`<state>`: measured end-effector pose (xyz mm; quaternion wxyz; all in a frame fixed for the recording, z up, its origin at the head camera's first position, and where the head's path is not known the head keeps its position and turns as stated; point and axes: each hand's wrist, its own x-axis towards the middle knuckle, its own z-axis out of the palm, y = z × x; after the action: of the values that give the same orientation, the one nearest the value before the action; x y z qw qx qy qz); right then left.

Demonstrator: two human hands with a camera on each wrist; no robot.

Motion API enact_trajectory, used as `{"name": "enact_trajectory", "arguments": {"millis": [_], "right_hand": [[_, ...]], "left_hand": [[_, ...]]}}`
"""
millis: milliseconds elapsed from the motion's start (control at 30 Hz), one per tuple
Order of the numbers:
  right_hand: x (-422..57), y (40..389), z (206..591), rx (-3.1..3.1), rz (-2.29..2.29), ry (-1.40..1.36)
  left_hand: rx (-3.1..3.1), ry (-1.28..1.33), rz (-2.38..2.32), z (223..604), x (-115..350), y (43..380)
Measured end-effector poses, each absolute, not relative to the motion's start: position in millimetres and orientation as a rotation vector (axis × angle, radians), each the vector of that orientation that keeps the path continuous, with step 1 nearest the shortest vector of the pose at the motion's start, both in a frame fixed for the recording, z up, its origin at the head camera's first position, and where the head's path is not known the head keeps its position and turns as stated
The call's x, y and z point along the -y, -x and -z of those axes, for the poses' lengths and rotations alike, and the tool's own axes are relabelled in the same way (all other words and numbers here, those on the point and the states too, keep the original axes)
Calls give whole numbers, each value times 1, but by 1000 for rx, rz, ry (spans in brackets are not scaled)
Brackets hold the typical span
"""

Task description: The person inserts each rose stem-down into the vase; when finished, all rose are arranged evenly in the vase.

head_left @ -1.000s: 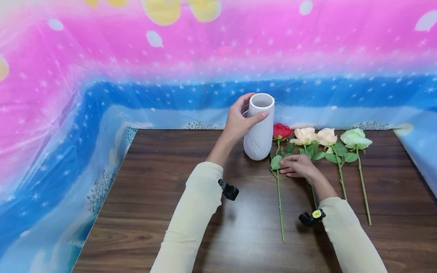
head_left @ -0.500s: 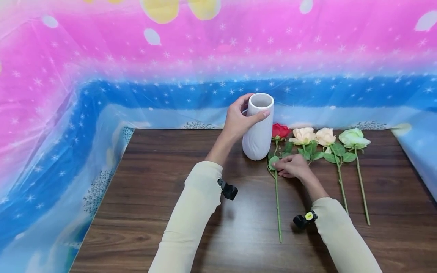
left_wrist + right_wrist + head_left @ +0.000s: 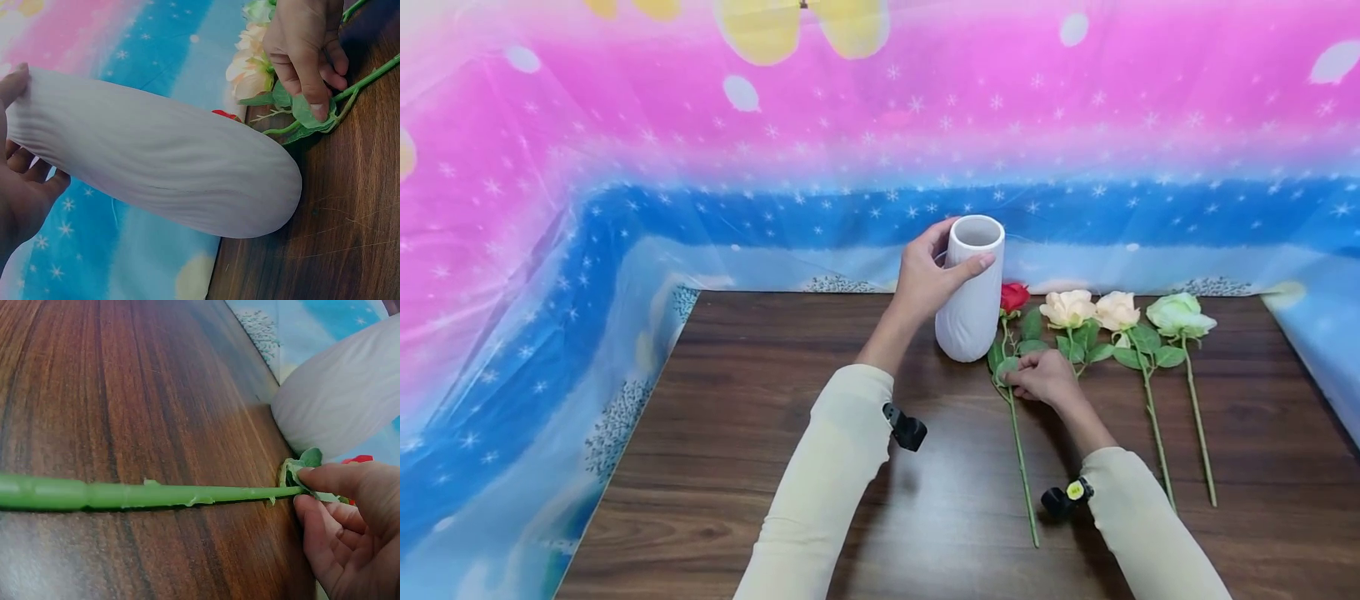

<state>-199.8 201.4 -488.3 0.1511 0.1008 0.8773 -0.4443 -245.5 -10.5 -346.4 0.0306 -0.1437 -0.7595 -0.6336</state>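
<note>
A white ribbed vase (image 3: 970, 304) stands at the back of the wooden table, and my left hand (image 3: 925, 271) grips it near the rim, thumb across the front. In the left wrist view the vase (image 3: 175, 156) fills the middle. Just right of its base, my right hand (image 3: 1048, 379) pinches the red rose (image 3: 1015, 297) at a leaf and the upper stem. The right wrist view shows the thumb and fingertips meeting there, with the long green stem (image 3: 150, 495) running toward the camera. Part of the red bloom is hidden behind the vase.
Two cream roses (image 3: 1069, 308) and a pale green rose (image 3: 1180, 317) lie to the right on the table (image 3: 737, 450). Behind the table's back edge hangs a pink and blue printed cloth (image 3: 812, 133).
My right hand has shifted slightly left onto the red rose, and the stem's lower end has swung a little right. The left hand keeps its grip on the vase.
</note>
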Motion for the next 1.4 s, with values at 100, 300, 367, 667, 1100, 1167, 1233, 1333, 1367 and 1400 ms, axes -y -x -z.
{"name": "enact_trajectory", "arguments": {"millis": [100,300,367,667,1100,1167,1233,1333,1367,1400], "right_hand": [[-202,202,490,-2499,1311,-289],[-199,205,488,-2471,1297,-280],[-198,204,487,-2469,1279,-279],[-201,203,490,-2395,1397,-339],[-217,202,486,-2028,1605,-141],[-218,201,486,-1976,1650,-126],[-219,200,485,-1947,1700,-118],[-223,201,481,-1915,1799,-101],[-224,201,479,-1904,1834,-88],[-225,201,476,-1890,1869,-80]], "left_hand": [[2333,445,1946,347,11,246],[2328,449,1950,348,11,247],[2336,446,1952,348,11,246],[2369,465,1937,345,13,247],[2371,491,1935,348,15,246],[2371,494,1934,349,15,246],[2369,503,1929,348,14,246],[2368,515,1919,348,13,246],[2365,514,1919,348,14,246],[2362,511,1920,348,14,246]]}}
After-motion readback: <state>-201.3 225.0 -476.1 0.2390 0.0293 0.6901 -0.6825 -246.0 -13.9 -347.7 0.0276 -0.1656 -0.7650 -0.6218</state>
